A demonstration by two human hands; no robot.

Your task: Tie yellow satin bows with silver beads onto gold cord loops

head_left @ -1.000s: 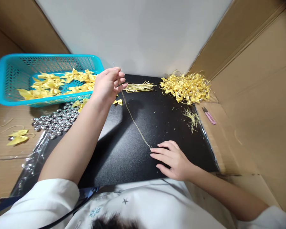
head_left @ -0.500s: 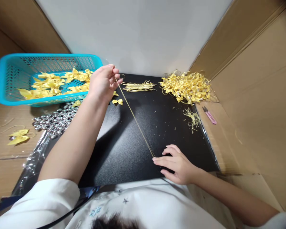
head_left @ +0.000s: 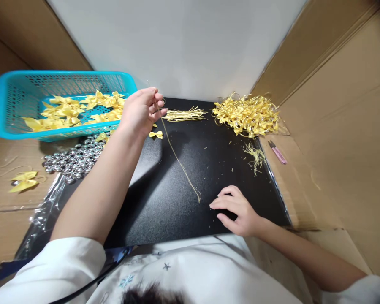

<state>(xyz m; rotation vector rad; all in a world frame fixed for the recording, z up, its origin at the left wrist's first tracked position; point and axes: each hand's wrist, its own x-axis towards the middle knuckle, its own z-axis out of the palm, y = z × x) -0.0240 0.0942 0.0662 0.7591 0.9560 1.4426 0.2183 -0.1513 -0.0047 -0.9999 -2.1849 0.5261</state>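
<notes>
My left hand (head_left: 141, 110) is raised beside the basket's right end, with thumb and finger pinched on a thin gold cord (head_left: 179, 162). The cord hangs slack down to the right, its looped lower end over the middle of the black mat (head_left: 164, 211). Nothing is between the spread, slightly curled fingers of my right hand (head_left: 237, 210), which is low over the mat, right of the cord's end. A small yellow bow (head_left: 156, 134) lies just below my left hand. Behind it rests a bundle of cut gold cords (head_left: 185, 114).
A blue basket (head_left: 66, 72) with yellow bows stands at the left, silver beads (head_left: 74, 160) in front of it. Finished-looking yellow bows with cords (head_left: 247, 114) are heaped at the right, near thread scraps (head_left: 256, 157) and pink snips (head_left: 278, 153). Another bow (head_left: 24, 181) lies far left.
My right hand has let go of the cord's lower end and moved slightly right. The cord, taut before, now hangs loose from my left hand, which has shifted slightly right.
</notes>
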